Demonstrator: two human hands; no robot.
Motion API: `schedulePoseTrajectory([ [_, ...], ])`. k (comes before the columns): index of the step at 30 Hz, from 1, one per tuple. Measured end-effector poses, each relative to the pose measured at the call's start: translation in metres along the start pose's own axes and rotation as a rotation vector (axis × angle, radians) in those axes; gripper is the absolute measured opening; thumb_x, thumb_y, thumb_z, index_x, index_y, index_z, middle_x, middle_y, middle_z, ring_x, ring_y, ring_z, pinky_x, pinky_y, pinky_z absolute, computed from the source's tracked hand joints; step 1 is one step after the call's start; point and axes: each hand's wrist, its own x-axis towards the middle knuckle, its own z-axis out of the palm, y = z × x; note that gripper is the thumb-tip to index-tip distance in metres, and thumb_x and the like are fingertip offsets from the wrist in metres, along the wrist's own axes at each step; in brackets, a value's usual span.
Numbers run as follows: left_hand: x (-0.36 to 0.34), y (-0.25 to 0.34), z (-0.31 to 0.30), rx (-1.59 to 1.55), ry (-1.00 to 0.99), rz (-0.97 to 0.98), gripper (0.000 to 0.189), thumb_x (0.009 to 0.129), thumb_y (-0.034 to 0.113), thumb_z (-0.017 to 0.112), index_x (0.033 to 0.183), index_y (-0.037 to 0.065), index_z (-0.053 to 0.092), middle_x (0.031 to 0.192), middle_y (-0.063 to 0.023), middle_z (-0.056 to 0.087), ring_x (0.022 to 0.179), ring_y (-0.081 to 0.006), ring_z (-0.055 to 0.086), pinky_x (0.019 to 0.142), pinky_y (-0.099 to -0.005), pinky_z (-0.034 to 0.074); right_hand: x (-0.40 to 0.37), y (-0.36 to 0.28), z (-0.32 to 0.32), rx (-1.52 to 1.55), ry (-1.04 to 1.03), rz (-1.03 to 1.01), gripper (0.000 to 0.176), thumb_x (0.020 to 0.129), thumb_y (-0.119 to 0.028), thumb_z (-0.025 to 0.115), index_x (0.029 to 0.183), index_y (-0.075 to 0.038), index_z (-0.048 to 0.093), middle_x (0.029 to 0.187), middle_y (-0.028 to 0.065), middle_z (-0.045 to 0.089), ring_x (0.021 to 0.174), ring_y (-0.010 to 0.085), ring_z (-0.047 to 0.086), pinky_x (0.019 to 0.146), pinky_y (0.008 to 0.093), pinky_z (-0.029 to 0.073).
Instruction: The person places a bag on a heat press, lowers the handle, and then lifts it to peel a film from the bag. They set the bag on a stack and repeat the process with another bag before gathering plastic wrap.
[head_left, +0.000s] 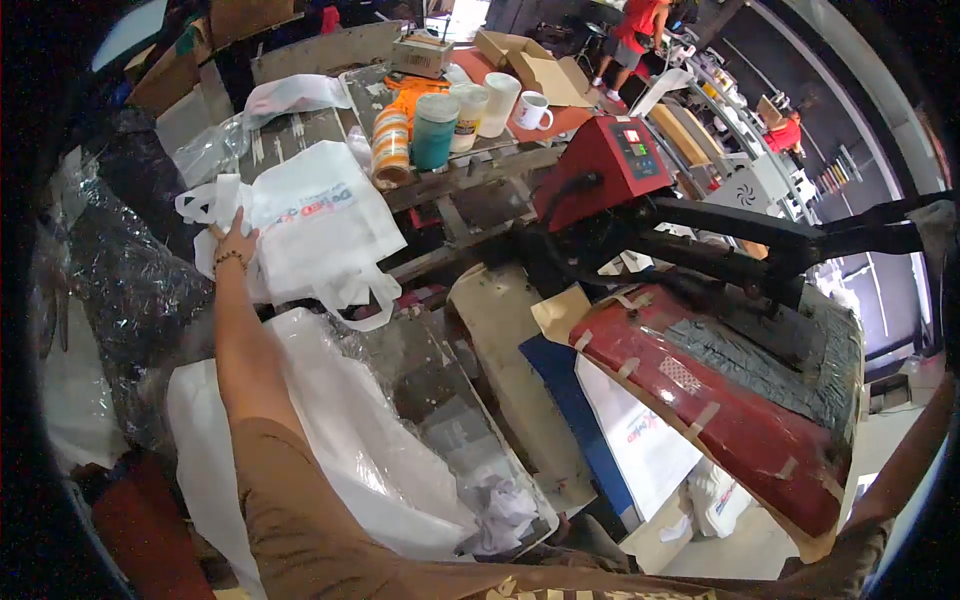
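Brown sleeve (290,490), foremost; left hand (236,245), fingers apart, rested on bag (325,220), apparently laying it flat; right hand unseen, grip untellable; next move seemed to need smoothing

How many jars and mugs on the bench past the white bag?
5 visible, left to right in the picture: orange-streaked jar, teal jar, yellow-labelled jar, tall white jar, white mug. Others could be hidden behind.

- Worktop (290,137), grey with white streaks, bearing the teal jar (434,138)
- Just left of the jar: orange-striped container (391,145)
- Farther left: white printed bag (325,225)
- Right of the jar: two pale containers (499,103)
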Motion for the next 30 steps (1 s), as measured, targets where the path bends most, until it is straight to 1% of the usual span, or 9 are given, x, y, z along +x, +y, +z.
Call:
schedulePoseTrajectory([
  [6, 0.113, -0.072, 0.075, 0.262, -0.199, 0.057, 0.081, 0.09, 0.039, 0.064, 0.156, 0.035, 0.017, 0.15, -0.0325, 0.032, 0.131, -0.0453, 0.047, 0.107, -0.0463, 0.043, 0.003, -0.006, 0.011, -0.005, -0.018, 0.0, 0.049, 0.098, -0.036, 0.058, 0.125, 0.005, 0.056, 0.123, 0.0216, 0.061, 0.107, 0.0289, 0.063, 0.093, 0.0396, 0.05],
  [8, 0.092, -0.073, 0.066, 0.038, 0.039, 0.203, 0.08, 0.09, 0.037, 0.065, 0.156, 0.032, 0.02, 0.139, -0.0341, 0.045, 0.131, -0.0422, 0.048, 0.106, -0.0482, 0.044, -0.003, -0.01, 0.006, -0.012, -0.009, -0.003, 0.048, 0.098, -0.036, 0.058, 0.124, 0.004, 0.057, 0.123, 0.0213, 0.062, 0.107, 0.0287, 0.063, 0.093, 0.0394, 0.05],
  [12, 0.035, -0.023, 0.021, 0.125, 0.034, 0.029, 0.079, 0.09, 0.034, 0.066, 0.156, 0.028, 0.022, 0.139, -0.0341, 0.045, 0.13, -0.0417, 0.049, 0.104, -0.0515, 0.045, -0.002, -0.017, 0.012, -0.017, -0.015, -0.021, 0.047, 0.098, -0.035, 0.057, 0.124, 0.004, 0.057, 0.122, 0.0207, 0.062, 0.106, 0.0284, 0.063, 0.093, 0.0392, 0.05],
  [15, 0.038, -0.022, 0.024, 0.223, 0.086, -0.083, 0.081, 0.09, 0.036, 0.066, 0.156, 0.034, 0.018, 0.139, -0.0343, 0.044, 0.131, -0.041, 0.048, 0.103, -0.0537, 0.046, 0.0, -0.018, 0.02, -0.01, -0.012, -0.011, 0.046, 0.098, -0.035, 0.057, 0.124, 0.003, 0.058, 0.122, 0.0202, 0.063, 0.106, 0.0281, 0.064, 0.093, 0.039, 0.05],
  [18, 0.01, 0.006, -0.002, 0.263, -0.129, -0.126, 0.084, 0.091, 0.038, 0.065, 0.156, 0.037, 0.012, 0.143, -0.0291, 0.044, 0.131, -0.0396, 0.049, 0.104, -0.0524, 0.046, 0.002, -0.018, 0.021, -0.01, -0.013, -0.015, 0.045, 0.098, -0.034, 0.057, 0.123, 0.003, 0.058, 0.121, 0.0198, 0.063, 0.105, 0.0278, 0.064, 0.092, 0.0388, 0.05],
  [20, 0.016, 0.004, -0.001, 0.282, -0.249, -0.108, 0.072, 0.094, 0.037, 0.06, 0.155, 0.033, 0.021, 0.141, -0.0195, 0.049, 0.128, -0.0382, 0.052, 0.102, -0.0524, 0.048, -0.001, -0.022, 0.021, -0.013, -0.015, -0.02, 0.044, 0.098, -0.034, 0.057, 0.123, 0.003, 0.058, 0.121, 0.0195, 0.064, 0.105, 0.0276, 0.064, 0.092, 0.0386, 0.05],
  [22, 0.047, -0.023, 0.02, 0.304, -0.201, -0.053, 0.063, 0.096, 0.034, 0.055, 0.153, 0.028, 0.027, 0.141, -0.015, 0.05, 0.124, -0.0345, 0.056, 0.099, -0.0502, 0.049, -0.003, -0.023, 0.024, -0.008, -0.014, -0.028, 0.043, 0.099, -0.033, 0.056, 0.123, 0.002, 0.059, 0.121, 0.0192, 0.064, 0.104, 0.0274, 0.064, 0.092, 0.0385, 0.05],
  [27, 0.091, -0.046, 0.036, 0.104, 0.43, 0.376, 0.016, 0.091, 0.023, 0.057, 0.1, 0.012, 0.064, 0.102, -0.0142, 0.067, 0.104, -0.0357, 0.062, 0.084, -0.0443, 0.051, 0.006, -0.021, 0.032, 0.012, -0.022, -0.06, 0.042, 0.099, -0.032, 0.056, 0.122, 0.002, 0.059, 0.12, 0.0185, 0.065, 0.104, 0.027, 0.065, 0.092, 0.0382, 0.05],
  [30, -0.049, 0.056, -0.087, -0.009, 0.424, 0.429, 0.032, 0.089, 0.025, 0.062, 0.119, 0.012, 0.061, 0.107, -0.0175, 0.07, 0.102, -0.0391, 0.065, 0.085, -0.0488, 0.051, 0.014, -0.018, 0.036, 0.035, -0.015, -0.075, 0.041, 0.099, -0.032, 0.056, 0.122, 0.001, 0.06, 0.119, 0.018, 0.065, 0.103, 0.0267, 0.065, 0.091, 0.038, 0.05],
])
